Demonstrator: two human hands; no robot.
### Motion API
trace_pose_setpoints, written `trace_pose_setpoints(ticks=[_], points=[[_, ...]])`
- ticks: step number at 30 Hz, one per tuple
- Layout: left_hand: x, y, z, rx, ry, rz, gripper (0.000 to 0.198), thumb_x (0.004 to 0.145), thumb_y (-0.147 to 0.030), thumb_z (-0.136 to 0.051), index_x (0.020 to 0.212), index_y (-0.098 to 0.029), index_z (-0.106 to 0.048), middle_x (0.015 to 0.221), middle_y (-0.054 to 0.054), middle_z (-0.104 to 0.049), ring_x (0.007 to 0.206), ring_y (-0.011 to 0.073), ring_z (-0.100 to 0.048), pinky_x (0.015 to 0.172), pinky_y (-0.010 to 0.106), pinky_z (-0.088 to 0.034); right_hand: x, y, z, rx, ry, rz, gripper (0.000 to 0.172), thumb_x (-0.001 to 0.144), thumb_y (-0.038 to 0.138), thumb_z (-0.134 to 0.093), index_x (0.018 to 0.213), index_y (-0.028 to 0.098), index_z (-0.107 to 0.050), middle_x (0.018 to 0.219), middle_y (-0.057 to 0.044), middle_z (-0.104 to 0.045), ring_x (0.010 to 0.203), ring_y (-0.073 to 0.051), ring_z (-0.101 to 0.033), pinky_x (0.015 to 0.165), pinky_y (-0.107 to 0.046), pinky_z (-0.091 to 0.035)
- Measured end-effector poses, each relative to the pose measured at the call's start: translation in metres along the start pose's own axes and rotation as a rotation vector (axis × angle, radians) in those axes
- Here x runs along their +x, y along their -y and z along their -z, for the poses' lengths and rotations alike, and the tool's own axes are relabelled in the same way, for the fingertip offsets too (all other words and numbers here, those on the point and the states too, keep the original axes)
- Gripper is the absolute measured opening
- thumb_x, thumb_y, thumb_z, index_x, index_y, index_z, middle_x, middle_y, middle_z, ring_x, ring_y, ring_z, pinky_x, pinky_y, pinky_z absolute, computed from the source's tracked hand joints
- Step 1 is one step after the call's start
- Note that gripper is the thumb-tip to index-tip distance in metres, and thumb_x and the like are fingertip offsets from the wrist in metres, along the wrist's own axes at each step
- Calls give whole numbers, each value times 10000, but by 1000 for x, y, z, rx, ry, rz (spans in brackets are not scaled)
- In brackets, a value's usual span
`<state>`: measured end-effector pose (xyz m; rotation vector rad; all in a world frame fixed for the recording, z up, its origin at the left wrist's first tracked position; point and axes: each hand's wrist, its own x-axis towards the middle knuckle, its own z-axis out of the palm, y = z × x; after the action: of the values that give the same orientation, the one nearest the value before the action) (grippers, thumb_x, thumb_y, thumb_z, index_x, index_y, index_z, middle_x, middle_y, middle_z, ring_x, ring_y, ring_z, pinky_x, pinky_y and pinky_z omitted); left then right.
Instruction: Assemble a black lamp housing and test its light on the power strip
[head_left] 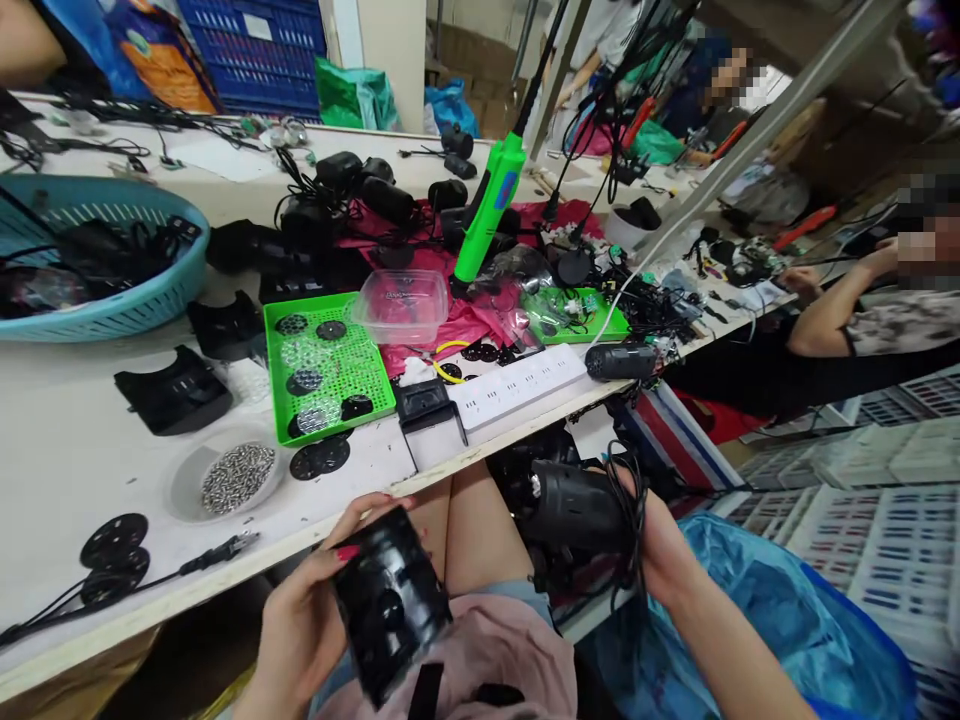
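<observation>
One head-worn camera looks forward and down — close over the lap, workbench edge just ahead.

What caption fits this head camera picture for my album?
Left hand holds a flat black plastic part, right hand a black housing with cord, below a cluttered workbench.

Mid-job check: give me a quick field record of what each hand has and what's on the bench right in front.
left hand: holds a flat black plastic shell over the lap
right hand: grips a black cylindrical housing with a cord looped round it
bench edge: green perforated tray with black discs, white dish of small metal parts, white power strip
further back: green tool, blue basket
</observation>
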<state>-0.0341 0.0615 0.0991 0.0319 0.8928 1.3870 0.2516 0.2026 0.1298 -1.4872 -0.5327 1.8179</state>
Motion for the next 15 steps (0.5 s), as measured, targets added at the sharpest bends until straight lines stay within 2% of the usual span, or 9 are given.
trace_pose_setpoints(ticks=[2,3,6,9,11,15], points=[[7,-11,-18,53,204,125,356,740,-383,-683,1047,-205,-710,1101,110,-716,943,368,-699,837,461,-553,-6,12,-9,-91,33,18,380,633,463,-867,824,161,-738,805,-53,-740,835,-279,-705,732,-327,-593],[10,-15,-29,116,276,153,335,772,-395,-683,1045,-204,-713,1102,108,-711,905,344,-706,814,431,-553,-8,15,-15,-123,48,26,419,608,490,-882,831,165,-739,817,-45,-739,837,-267,-696,722,-305,-583],[15,-21,-60,314,349,201,334,824,-415,-708,1115,-252,-711,1151,79,-701,841,262,-695,764,358,-550,-14,17,-29,-213,70,72,515,566,582,-897,862,189,-743,838,-13,-730,778,-202,-652,643,-230,-532],[15,-16,-77,417,385,276,362,771,-382,-760,1117,-279,-729,1024,58,-737,794,250,-681,743,357,-546,-17,12,-39,-283,69,139,575,565,685,-861,886,223,-747,896,-2,-731,772,-188,-628,640,-226,-515],[16,-9,-78,507,380,218,359,727,-377,-788,1070,-278,-754,992,57,-748,857,286,-687,795,380,-536,-14,10,-44,-315,96,177,547,588,696,-836,868,234,-751,926,-26,-736,826,-233,-648,713,-287,-540],[18,-2,-64,698,232,-78,410,596,-365,-878,992,-334,-778,1083,14,-746,1143,337,-615,1006,386,-448,11,18,-49,-426,153,259,413,469,533,-900,708,242,-730,818,-106,-739,853,-349,-688,809,-458,-559]])
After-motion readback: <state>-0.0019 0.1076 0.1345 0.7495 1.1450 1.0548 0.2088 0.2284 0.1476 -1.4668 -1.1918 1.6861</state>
